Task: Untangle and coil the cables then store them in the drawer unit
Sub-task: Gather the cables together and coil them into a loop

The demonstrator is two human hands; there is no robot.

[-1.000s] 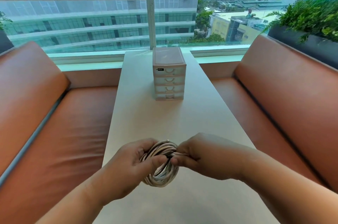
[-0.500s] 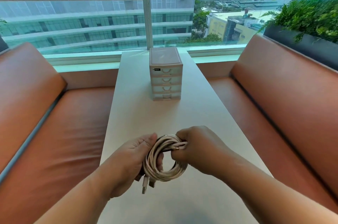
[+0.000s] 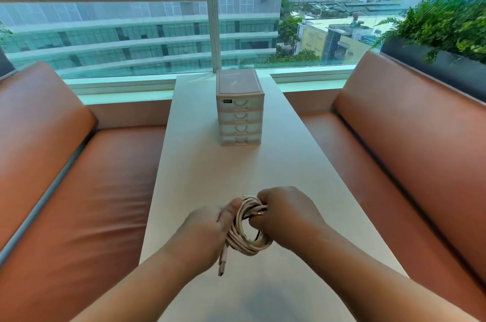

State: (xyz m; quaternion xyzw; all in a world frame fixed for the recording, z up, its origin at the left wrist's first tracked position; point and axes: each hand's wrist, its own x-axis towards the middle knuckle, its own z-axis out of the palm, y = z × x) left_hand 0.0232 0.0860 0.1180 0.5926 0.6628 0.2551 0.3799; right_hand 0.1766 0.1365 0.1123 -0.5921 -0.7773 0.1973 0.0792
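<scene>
- The drawer unit (image 3: 239, 111) stands on your pale desk (image 3: 200, 171), with a window (image 3: 131, 32) behind it and brown sofas (image 3: 92, 203) flanking it.
- Nearer you, your left hand (image 3: 205, 234) and right hand (image 3: 286, 216) grip the coiled cable (image 3: 248, 244).

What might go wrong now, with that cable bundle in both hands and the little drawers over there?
A plug hangs loose below the left hand, so the coil may unwind from that end.
Both hands grip the coil while every drawer of the drawer unit looks shut; freeing the right hand to open one might let loops spring apart.
A dark strand runs among the pale loops, perhaps a tangle.
</scene>
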